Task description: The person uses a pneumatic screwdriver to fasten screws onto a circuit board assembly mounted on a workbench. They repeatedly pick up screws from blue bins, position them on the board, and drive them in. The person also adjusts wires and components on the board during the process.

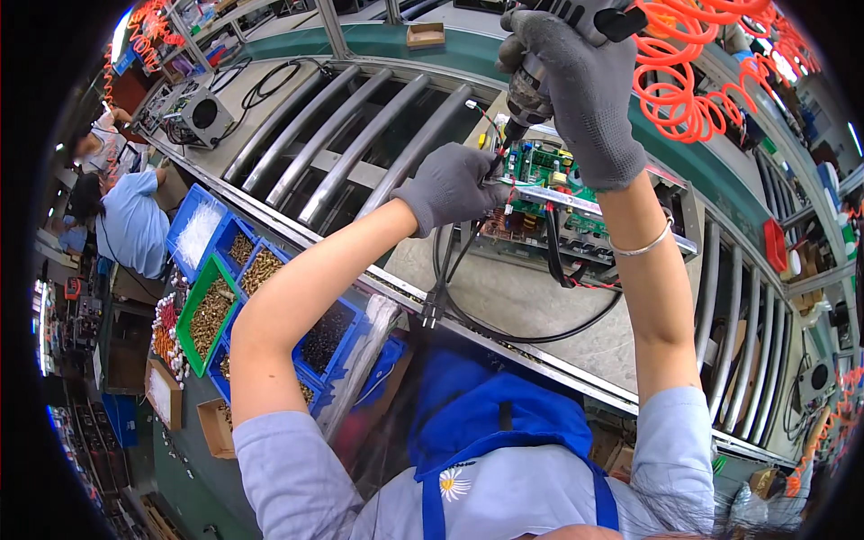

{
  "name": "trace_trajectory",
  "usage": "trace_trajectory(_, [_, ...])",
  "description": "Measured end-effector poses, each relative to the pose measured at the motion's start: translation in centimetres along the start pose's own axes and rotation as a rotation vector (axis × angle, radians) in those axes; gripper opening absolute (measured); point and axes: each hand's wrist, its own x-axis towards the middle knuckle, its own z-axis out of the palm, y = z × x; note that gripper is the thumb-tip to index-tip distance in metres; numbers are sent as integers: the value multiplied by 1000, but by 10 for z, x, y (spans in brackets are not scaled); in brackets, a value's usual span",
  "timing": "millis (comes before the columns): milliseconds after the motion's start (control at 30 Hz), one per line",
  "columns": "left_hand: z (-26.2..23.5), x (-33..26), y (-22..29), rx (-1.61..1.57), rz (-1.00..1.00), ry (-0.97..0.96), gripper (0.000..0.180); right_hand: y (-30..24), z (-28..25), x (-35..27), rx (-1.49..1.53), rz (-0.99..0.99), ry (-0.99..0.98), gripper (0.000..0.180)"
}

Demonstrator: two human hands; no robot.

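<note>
"What do the hands hold?"

"The right hand (589, 99) has its fingers wrapped round a power driver (529, 94), its bit slanting down to the left end of the green circuit board (549, 166). The left hand (454, 184) is just beside the bit, fingers bent inward; whether they pinch anything, I can't tell."

"Why so close?"

"Probably to steady or guide the spot under the bit."

"And where's the circuit board?"

"In an open-topped metal case (691, 216), set back from the near edge of the pale worktop (603, 351). Facing upward, it likely lets the driver come in from above."

"The black cord (531, 340)?"

"Looped across the worktop in front of the case, its plug (432, 308) near the left end of the near edge, perhaps to keep it away from the bit."

"Those bins?"

"The green bin (185, 328) of brass-coloured pieces and the blue ones sit off the near edge, leftward, presumably for easy reach."
</note>
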Motion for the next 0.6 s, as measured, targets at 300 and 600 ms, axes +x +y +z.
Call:
trace_trajectory(300, [-1,-1,7,35,1,10,33,5,-1,-7,-18,-14,102,19])
trace_trajectory(600, [-15,-1,19,153,-75,-108,38,0,-1,2,-247,-80,95,15])
